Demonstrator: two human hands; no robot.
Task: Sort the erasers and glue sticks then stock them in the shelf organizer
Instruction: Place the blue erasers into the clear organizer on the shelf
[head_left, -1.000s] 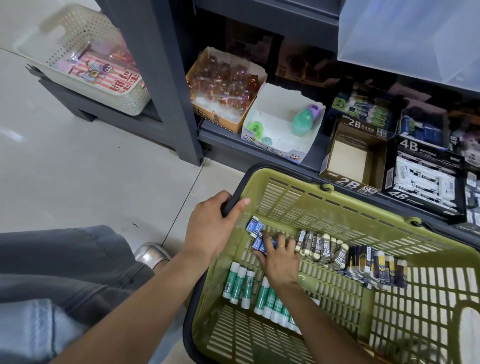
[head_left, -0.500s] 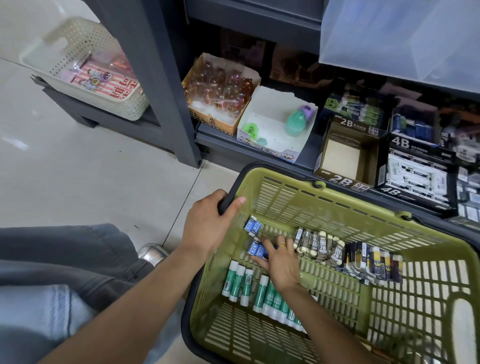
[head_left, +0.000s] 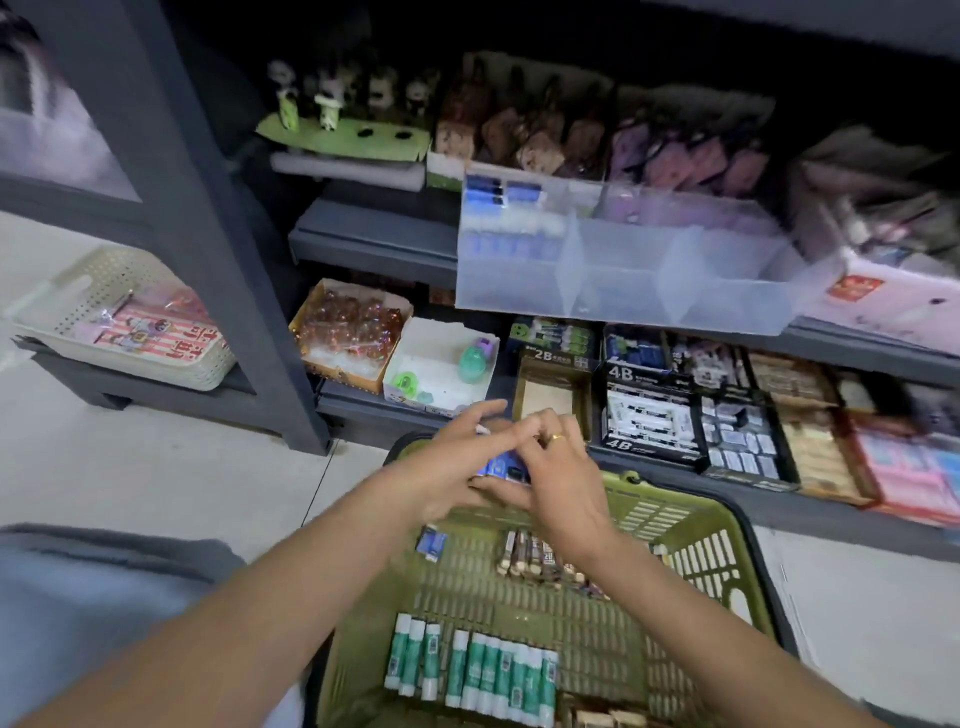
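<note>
Nearest the camera, a row of green glue sticks (head_left: 478, 670) lies on the floor of the green basket (head_left: 717, 551); brown-wrapped erasers (head_left: 530, 553) and one blue eraser (head_left: 431, 543) lie farther in. Above the far rim, the left hand (head_left: 447, 467) and right hand (head_left: 558, 478) meet around a small stack of blue erasers (head_left: 501, 464). The fingers of both hands are curled against the stack, clamping it between them. The step in hand appears to be gathering sorted blue erasers. The next move likely calls for lifting the stack to the clear shelf organizer (head_left: 623, 270), whose left compartment already holds blue items.
</note>
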